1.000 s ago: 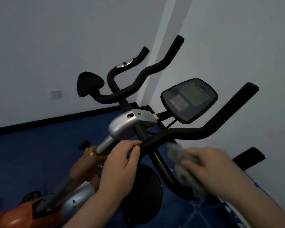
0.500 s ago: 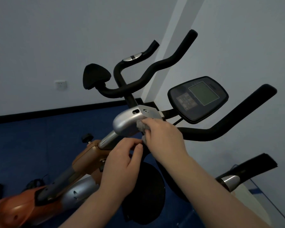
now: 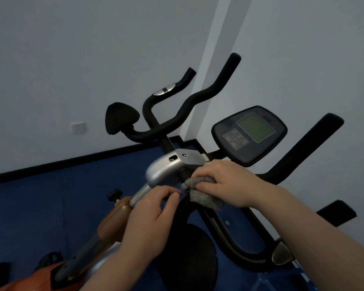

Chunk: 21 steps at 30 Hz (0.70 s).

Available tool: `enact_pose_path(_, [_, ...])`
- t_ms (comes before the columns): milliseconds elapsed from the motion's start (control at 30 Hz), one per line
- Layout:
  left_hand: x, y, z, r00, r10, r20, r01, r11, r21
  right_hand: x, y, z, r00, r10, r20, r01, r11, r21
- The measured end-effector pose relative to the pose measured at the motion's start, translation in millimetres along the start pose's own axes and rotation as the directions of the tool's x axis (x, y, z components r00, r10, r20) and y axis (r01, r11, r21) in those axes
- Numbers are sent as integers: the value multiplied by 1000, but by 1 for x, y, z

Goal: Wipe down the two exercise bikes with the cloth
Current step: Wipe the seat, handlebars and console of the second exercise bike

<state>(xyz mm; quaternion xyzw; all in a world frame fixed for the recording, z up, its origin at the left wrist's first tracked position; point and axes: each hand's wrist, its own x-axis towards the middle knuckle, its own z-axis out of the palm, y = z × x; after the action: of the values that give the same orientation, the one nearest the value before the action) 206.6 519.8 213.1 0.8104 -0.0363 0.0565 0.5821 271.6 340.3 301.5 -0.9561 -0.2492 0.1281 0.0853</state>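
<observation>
Hands meet in the middle of the frame, just below the silver clamp (image 3: 166,170) on the nearer exercise bike (image 3: 114,219). The right hand (image 3: 225,183) is closed tight around a gray cloth (image 3: 202,195), bunched up so it makes a fat pad. It presses the cloth on the black bar right under the clamp, likely to rub off dust there. The left hand (image 3: 153,215) curls around the shiny post below the clamp. Its fingers grip the post, probably to keep the bike from wobbling while the other hand rubs.

A dark screen panel (image 3: 249,134) sits at the middle right, above the right hand. Black handlebars (image 3: 309,148) stick up toward the upper right. A second set of handlebars (image 3: 189,103) and a black seat (image 3: 121,117) show higher up, near the wall. That looks like the second bike, which probably needs wiping too.
</observation>
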Motion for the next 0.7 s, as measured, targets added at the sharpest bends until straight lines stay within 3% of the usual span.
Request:
enact_pose_path(167, [38, 8, -21, 998, 35, -55, -36, 999, -12, -13, 12, -12, 981, 75, -179, -95, 990, -102])
enact_pose_path(233, [56, 11, -23, 996, 64, -56, -65, 998, -8, -18, 20, -17, 940, 231, -250, -234, 972, 17])
enact_pose_path(300, [74, 12, -20, 996, 72, -58, -73, 997, -20, -15, 26, -21, 858, 404, -316, -346, 911, 225])
enact_pose_path(367, [91, 11, -14, 997, 58, -49, -60, 998, -34, -3, 27, -22, 782, 513, -353, -410, 851, 328])
enact_pose_path(533, [120, 2, 5, 999, 53, 12, -53, 999, 1, 52, 15, -8, 727, 639, -251, -562, 764, 317])
enact_pose_path(700, [145, 10, 21, 981, 144, 129, -158, 981, 108, 88, 3, 12, 699, 695, -168, -619, 706, 343])
